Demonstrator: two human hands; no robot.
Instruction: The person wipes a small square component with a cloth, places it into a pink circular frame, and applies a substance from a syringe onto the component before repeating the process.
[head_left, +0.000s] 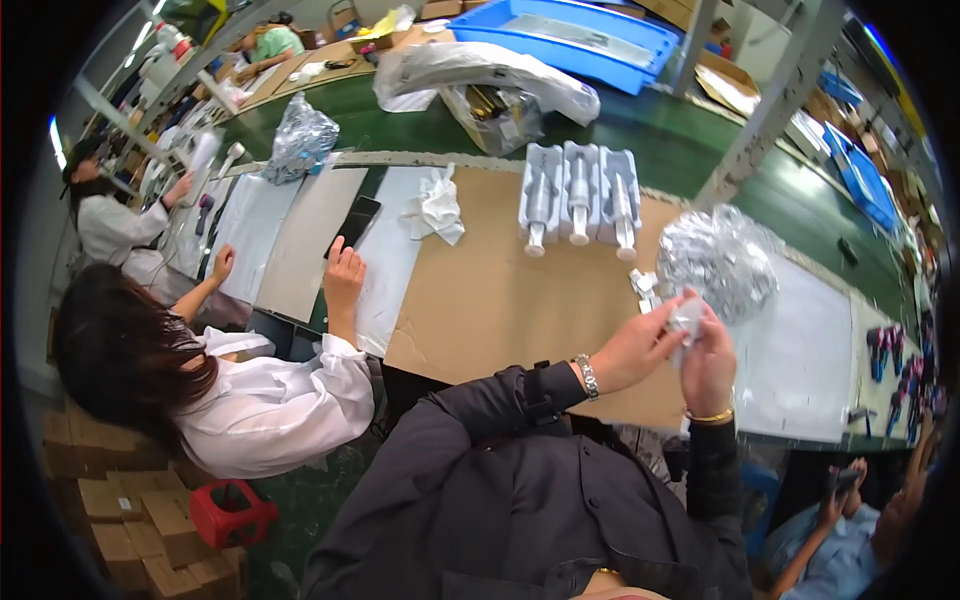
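Over the right part of a brown cardboard sheet, my left hand and my right hand meet. Between their fingertips is a small, crumpled, whitish translucent piece, perhaps plastic film; its exact kind is unclear. Both hands are closed on it. Just beyond them lies a heap of shiny clear plastic bags. A few small white pieces sit left of the heap. Farther back, pale moulded trays hold three syringe-like items with round white ends.
A crumpled white tissue lies on the sheet's far left. Behind the trays are a plastic-wrapped bundle and a blue bin. A slanted metal post rises at right. At left a co-worker touches a dark phone.
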